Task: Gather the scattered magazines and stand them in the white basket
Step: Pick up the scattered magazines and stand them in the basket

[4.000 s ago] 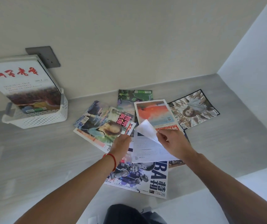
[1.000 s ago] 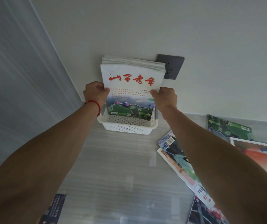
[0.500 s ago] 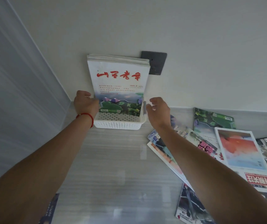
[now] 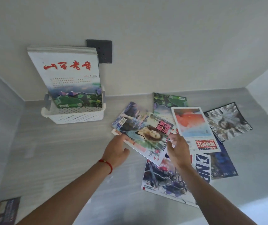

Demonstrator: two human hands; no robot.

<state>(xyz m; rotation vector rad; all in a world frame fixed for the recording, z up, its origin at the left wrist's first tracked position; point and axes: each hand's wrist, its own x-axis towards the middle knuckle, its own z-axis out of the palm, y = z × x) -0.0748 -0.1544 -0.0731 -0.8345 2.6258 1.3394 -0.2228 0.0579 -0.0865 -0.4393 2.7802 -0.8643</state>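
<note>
Progress, judged: partly done. A batch of magazines (image 4: 68, 78) stands upright in the white basket (image 4: 74, 116), front cover white with red lettering over a green landscape, leaning back against the wall beside a dark wall socket (image 4: 105, 51); the basket sits at the back left of the counter (image 4: 57, 159), near the left corner. Left to gather: a loose overlapping fan of magazines across the back middle and right of the counter, namely a portrait-cover magazine (image 4: 143, 133) on top at the left of the pile, a green-cover one (image 4: 169, 101) by the back edge, a white-bordered one with a red picture (image 4: 193, 125), a black-and-white one (image 4: 227, 121) furthest right, a dark blue one (image 4: 222, 161), and a sports-photo one (image 4: 164, 179) nearest the front edge. One further dark cover (image 4: 6, 208) lies apart at the front left corner. Left hand (image 4: 116, 151), red cord at the wrist: fingers at the near left edge of the portrait-cover magazine, loosely bent, whether gripping cannot be told. Right hand (image 4: 178, 148): fingers spread and slightly curled over that magazine's right corner, clasping nothing as far as can be seen. Materials: glossy thin paper, flat and flexible; basket of rigid perforated plastic with handle lips; counter smooth, grey, faintly streaked.
</note>
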